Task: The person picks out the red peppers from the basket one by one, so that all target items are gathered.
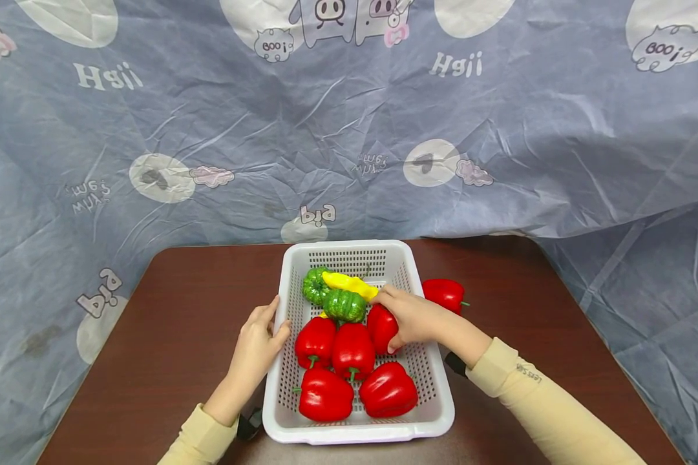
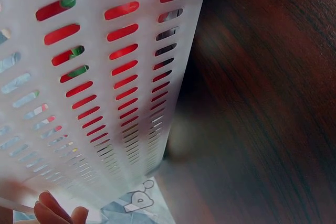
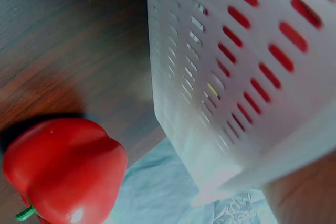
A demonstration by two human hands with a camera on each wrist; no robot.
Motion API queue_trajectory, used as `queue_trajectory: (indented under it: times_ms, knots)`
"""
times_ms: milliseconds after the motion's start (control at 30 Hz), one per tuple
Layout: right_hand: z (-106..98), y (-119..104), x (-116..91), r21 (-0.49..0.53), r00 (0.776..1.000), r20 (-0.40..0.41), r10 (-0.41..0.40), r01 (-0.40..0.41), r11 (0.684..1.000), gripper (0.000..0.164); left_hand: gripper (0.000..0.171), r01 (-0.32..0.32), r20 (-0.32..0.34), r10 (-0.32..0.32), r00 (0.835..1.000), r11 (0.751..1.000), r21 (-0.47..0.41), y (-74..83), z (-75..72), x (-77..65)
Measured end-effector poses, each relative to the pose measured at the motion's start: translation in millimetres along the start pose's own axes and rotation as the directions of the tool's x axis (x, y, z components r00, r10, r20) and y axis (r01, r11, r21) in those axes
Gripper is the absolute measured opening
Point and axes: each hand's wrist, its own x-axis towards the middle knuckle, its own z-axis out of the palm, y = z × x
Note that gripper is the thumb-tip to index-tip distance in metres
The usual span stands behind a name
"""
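A white perforated plastic basket (image 1: 357, 433) holds several red bell peppers, two green ribbed pumpkin-like vegetables (image 1: 345, 305) and a long yellow vegetable (image 1: 346, 282). My left hand (image 1: 256, 342) grips the basket's left rim, thumb over the edge. In the left wrist view, some of its fingertips (image 2: 50, 211) show by the rim. Reaching over the right side, my right hand (image 1: 413, 316) holds a red bell pepper (image 1: 380, 325) between fingers and thumb, inside the basket. In the right wrist view the basket wall hides most of that grip.
Outside the basket, to its right, another red bell pepper (image 1: 444, 294) lies on the dark brown wooden table (image 1: 192, 310). A grey-blue printed cloth (image 1: 349, 129) hangs behind the table's far edge.
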Motion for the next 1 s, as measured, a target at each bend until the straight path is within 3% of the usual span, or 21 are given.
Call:
queue_trajectory:
  times_ms: [367,767,1000]
  knots:
    - [-10,8,-8,0.129,0.995,-0.1,0.006,0.007,0.992,0.075,0.053,0.0,-0.011,0.0,1.0,1.0,-0.003,0.8,-0.1,-0.7]
    - [-13,20,-17,0.293,0.976,-0.208,0.07,-0.006,0.956,0.08,0.053,-0.002,-0.009,0.002,1.0,1.0,0.001,1.3,-0.7,-0.2]
    - [-16,19,-23,0.425,0.965,-0.237,0.112,-0.001,0.905,0.078,0.052,-0.009,-0.009,0.009,1.0,1.0,0.016,0.8,-0.1,-1.1]
